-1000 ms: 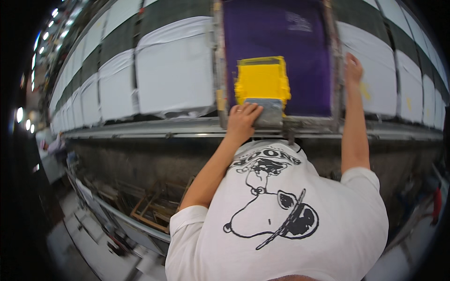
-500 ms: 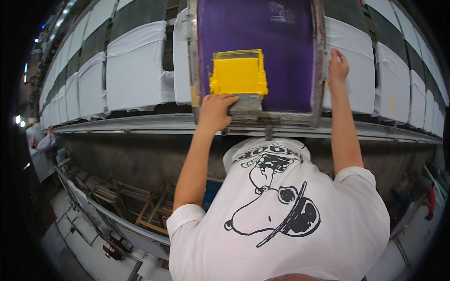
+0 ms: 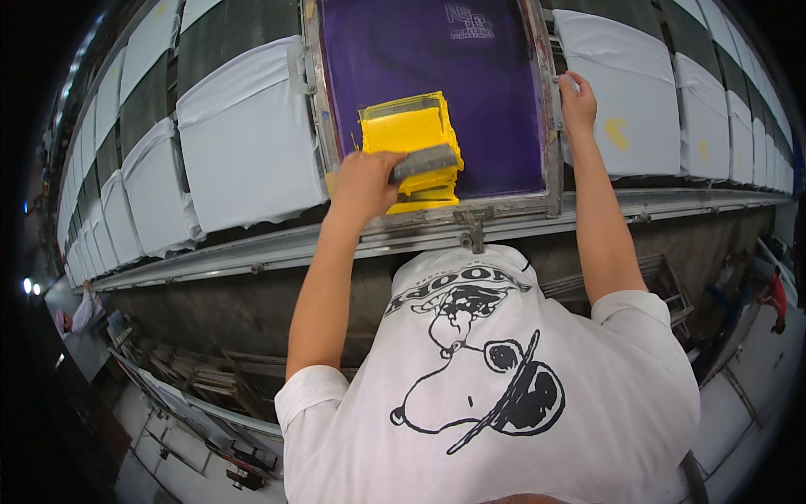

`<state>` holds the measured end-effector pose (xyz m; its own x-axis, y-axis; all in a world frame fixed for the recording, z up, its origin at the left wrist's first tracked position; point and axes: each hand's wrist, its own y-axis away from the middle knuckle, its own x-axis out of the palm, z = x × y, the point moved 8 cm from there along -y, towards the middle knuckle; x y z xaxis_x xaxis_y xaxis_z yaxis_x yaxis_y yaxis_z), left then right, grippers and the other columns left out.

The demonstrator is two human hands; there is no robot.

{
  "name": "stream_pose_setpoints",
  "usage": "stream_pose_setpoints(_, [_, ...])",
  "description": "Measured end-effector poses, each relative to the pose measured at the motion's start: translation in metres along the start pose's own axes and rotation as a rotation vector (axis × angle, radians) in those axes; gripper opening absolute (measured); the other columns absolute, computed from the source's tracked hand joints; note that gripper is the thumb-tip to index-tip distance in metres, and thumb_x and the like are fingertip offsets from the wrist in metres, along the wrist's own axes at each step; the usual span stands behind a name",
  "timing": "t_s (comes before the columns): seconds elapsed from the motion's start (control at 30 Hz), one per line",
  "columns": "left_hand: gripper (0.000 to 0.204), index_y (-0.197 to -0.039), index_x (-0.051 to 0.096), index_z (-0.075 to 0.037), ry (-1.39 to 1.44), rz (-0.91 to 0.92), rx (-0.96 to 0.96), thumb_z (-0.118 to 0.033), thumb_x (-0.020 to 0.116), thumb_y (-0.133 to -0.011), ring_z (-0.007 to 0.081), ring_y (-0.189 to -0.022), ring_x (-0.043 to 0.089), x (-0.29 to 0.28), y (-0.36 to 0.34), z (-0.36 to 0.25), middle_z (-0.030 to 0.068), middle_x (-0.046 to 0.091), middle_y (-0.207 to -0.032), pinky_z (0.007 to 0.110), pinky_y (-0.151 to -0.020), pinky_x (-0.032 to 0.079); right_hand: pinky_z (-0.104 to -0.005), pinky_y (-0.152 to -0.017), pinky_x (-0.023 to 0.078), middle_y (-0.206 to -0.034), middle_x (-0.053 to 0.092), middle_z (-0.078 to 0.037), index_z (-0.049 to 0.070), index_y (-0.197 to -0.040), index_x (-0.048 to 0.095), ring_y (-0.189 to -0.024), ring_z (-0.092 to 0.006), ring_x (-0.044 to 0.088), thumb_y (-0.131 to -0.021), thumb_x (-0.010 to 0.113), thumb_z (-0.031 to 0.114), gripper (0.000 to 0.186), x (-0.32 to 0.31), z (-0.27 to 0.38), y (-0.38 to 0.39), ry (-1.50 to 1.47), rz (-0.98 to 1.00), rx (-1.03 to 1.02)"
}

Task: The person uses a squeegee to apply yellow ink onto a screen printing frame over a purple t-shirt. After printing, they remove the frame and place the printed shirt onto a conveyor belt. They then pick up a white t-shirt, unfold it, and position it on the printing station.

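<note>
I am gripping the yellow squeegee (image 3: 413, 151) in my left hand (image 3: 363, 183) on the purple screen (image 3: 437, 92), my right hand (image 3: 578, 99) clasping the frame (image 3: 550, 126), keeping pressure even.

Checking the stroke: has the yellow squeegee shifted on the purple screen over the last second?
Cannot tell: the camera itself swings. The squeegee sits near the frame's front edge throughout, left hand on it, right hand on the side rail.
</note>
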<state>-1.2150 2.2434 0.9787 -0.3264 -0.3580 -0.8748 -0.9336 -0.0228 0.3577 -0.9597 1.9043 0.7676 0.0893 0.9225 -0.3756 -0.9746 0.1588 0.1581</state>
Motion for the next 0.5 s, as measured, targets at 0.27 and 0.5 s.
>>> stream_pose_setpoints(0.27, [0.033, -0.118, 0.075, -0.019, -0.076, 0.013, 0.021, -0.018, 0.069, -0.085, 0.0338, -0.094, 0.071, -0.039, -0.095, 0.051, 0.0111, 0.074, -0.099, 0.047, -0.084, 0.056, -0.0397, -0.094, 0.05, -0.117, 0.072, -0.015, 0.009, -0.123, 0.071, -0.107, -0.0271, 0.065, -0.092, 0.076, 0.041, 0.045, 0.002, 0.044, 0.004, 0.194, -0.033, -0.139])
stream_pose_setpoints(0.5, [0.028, -0.116, 0.074, -0.019, -0.153, 0.041, -0.039, -0.027, 0.072, -0.089, 0.0336, -0.097, 0.071, -0.047, -0.105, 0.063, 0.0096, 0.074, -0.102, 0.046, -0.083, 0.057, -0.0396, -0.09, 0.053, -0.109, 0.073, -0.012, 0.005, -0.11, 0.074, -0.104, -0.031, 0.068, -0.085, 0.082, 0.039, 0.043, 0.116, 0.26, 0.107, 0.19, 0.409, -0.93])
